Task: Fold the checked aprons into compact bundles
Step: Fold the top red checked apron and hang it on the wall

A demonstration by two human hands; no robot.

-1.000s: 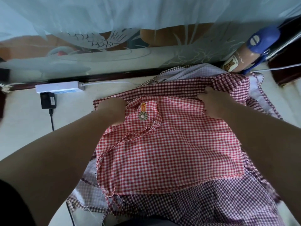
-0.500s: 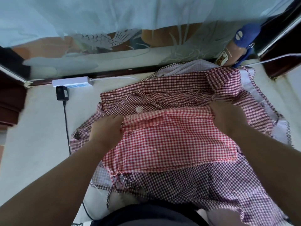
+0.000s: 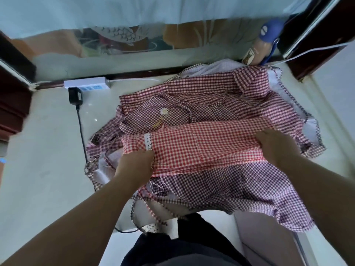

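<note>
A bright red checked apron [image 3: 201, 148] lies folded into a wide band on top of a pile of darker checked aprons [image 3: 211, 189]. My left hand [image 3: 136, 164] grips its left end, just below a short white lace strip. At the right end, my right hand [image 3: 276, 146] grips the fabric with curled fingers. Behind the band lies a dark red checked apron [image 3: 172, 114] with a small embroidered daisy. The pile hangs over the near table edge.
A pale tabletop [image 3: 48, 160] carries a white power strip [image 3: 86, 84] with a black plug and cable running toward me at the left. A bottle with a blue cap [image 3: 263, 47] stands at the back right. Dark wooden frames flank both sides.
Both hands have pulled the far edge of the red apron toward me, folding it from a broad sheet into a narrower band. The daisy apron beneath is now uncovered.
</note>
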